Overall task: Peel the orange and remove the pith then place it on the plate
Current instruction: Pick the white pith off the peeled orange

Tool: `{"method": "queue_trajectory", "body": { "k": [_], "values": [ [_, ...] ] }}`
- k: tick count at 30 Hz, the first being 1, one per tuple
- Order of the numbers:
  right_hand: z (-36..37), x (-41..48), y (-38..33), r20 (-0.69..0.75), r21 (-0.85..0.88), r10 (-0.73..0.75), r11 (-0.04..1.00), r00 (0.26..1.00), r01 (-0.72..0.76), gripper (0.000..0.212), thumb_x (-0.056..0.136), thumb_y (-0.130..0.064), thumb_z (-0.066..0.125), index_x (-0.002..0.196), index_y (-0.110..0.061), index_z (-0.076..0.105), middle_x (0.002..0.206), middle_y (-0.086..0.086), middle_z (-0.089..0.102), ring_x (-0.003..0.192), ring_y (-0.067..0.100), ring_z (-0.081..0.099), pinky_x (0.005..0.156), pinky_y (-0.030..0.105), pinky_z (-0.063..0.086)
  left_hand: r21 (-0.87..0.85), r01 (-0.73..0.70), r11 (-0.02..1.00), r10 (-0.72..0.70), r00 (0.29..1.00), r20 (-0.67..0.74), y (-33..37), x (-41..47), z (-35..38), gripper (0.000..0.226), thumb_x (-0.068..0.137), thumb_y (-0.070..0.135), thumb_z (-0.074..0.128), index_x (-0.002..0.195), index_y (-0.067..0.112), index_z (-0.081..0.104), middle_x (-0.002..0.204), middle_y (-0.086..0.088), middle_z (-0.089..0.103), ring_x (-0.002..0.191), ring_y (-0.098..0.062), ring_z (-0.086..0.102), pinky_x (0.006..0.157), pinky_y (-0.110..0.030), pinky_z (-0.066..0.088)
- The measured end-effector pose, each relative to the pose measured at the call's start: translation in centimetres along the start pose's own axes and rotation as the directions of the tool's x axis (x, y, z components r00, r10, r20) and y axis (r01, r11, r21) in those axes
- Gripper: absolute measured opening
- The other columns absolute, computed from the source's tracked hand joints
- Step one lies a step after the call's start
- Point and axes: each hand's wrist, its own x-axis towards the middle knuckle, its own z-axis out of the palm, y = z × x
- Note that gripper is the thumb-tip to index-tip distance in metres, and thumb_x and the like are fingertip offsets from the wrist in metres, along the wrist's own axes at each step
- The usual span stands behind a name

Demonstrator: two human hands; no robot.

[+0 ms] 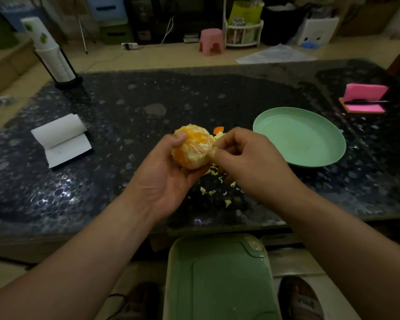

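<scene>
Your left hand [169,167] cups the mostly peeled orange [193,148] above the dark table [102,192], thumb clamped on top, while your right hand [247,162] pinches a strip of pith narrowly at the fruit's right side. Pull strips along the segment lines and keep the left grip light so nothing bursts. Turn the fruit to check hidden patches before moving to the empty green plate [310,158] on the right.

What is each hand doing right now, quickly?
Left hand: closed around the peeled orange.
Right hand: fingertips pinched on a bit of pith at the orange's side.
</scene>
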Motion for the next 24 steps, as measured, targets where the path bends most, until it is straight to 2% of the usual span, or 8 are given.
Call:
{"method": "queue_trajectory", "body": {
  "k": [4, 7, 9, 12, 15, 18, 24],
  "values": [
    [0.1, -0.4, -0.1, -0.017, 0.013, -0.004, 1.000, 1.000, 0.004, 0.012, 0.095, -0.032, 0.076, 0.092, -0.023, 0.069, 0.077, -0.001, 0.074, 0.067, 0.014, 0.071, 0.068, 0.046, 0.063, 0.057, -0.021, 0.998, 0.018, 0.998, 0.053, -0.2, 0.2, -0.3, 0.055, 0.099, 0.025, 0.062, 0.149, 0.004, 0.051, 0.146, -0.022, 0.064, 0.138, -0.036, 0.060, 0.120, -0.048, 0.045],
    [0.1, -0.3, 0.1, -0.035, 0.004, 0.008, 1.000, 0.999, -0.008, 0.016, 0.094, -0.038, 0.076, 0.090, -0.023, 0.070, 0.078, -0.002, 0.074, 0.070, 0.012, 0.070, 0.071, 0.044, 0.063, 0.109, -0.054, 0.992, 0.048, 0.997, 0.059, -0.4, 0.5, -0.4, 0.053, 0.100, 0.024, 0.062, 0.147, 0.002, 0.052, 0.145, -0.022, 0.063, 0.139, -0.037, 0.059, 0.121, -0.051, 0.043],
    [0.0, -0.2, 0.1, -0.043, -0.013, 0.002, 1.000, 0.999, -0.002, 0.017, 0.095, -0.039, 0.075, 0.090, -0.023, 0.070, 0.077, -0.003, 0.074, 0.069, 0.009, 0.069, 0.068, 0.038, 0.062, 0.158, -0.088, 0.984, 0.082, 0.996, 0.043, -0.5, 0.8, -0.4, 0.057, 0.096, 0.024, 0.067, 0.145, 0.000, 0.053, 0.145, -0.023, 0.063, 0.139, -0.038, 0.059, 0.121, -0.053, 0.044],
    [-0.1, -0.3, 0.1, -0.038, -0.074, -0.019, 0.997, 0.999, 0.016, 0.016, 0.096, -0.037, 0.072, 0.087, -0.025, 0.070, 0.072, -0.006, 0.072, 0.064, 0.005, 0.066, 0.058, 0.021, 0.049, 0.212, -0.129, 0.969, 0.132, 0.991, 0.000, -0.7, 1.0, -0.2, 0.077, 0.083, 0.028, 0.080, 0.148, -0.001, 0.050, 0.143, -0.022, 0.064, 0.135, -0.038, 0.062, 0.117, -0.054, 0.048],
    [-0.2, -0.4, 0.2, -0.047, -0.150, -0.037, 0.988, 0.998, 0.029, 0.016, 0.096, -0.034, 0.070, 0.084, -0.024, 0.070, 0.069, -0.006, 0.070, 0.064, 0.005, 0.065, 0.054, 0.019, 0.047, 0.297, -0.169, 0.940, 0.184, 0.983, -0.023, -1.0, 1.0, -0.3, 0.071, 0.083, 0.027, 0.079, 0.144, 0.001, 0.054, 0.139, -0.020, 0.067, 0.129, -0.037, 0.066, 0.108, -0.051, 0.056],
    [-0.1, -0.5, 0.2, -0.072, -0.193, -0.055, 0.980, 0.996, 0.040, 0.016, 0.094, -0.034, 0.069, 0.082, -0.024, 0.070, 0.067, -0.005, 0.069, 0.064, 0.007, 0.064, 0.054, 0.024, 0.051, 0.315, -0.176, 0.933, 0.196, 0.980, -0.033, -1.3, 0.9, -0.3, 0.064, 0.081, 0.027, 0.078, 0.138, 0.006, 0.057, 0.134, -0.016, 0.071, 0.120, -0.031, 0.071, 0.102, -0.047, 0.060],
    [0.3, -0.7, 0.2, -0.113, -0.250, -0.107, 0.965, 0.988, 0.076, 0.018, 0.093, -0.033, 0.069, 0.079, -0.022, 0.069, 0.065, -0.003, 0.068, 0.062, 0.012, 0.064, 0.062, 0.041, 0.057, 0.337, -0.186, 0.923, 0.210, 0.977, -0.038, -1.3, 0.6, 0.1, 0.063, 0.080, 0.028, 0.079, 0.135, 0.008, 0.058, 0.131, -0.015, 0.072, 0.115, -0.028, 0.073, 0.096, -0.043, 0.062]
  ]
}}
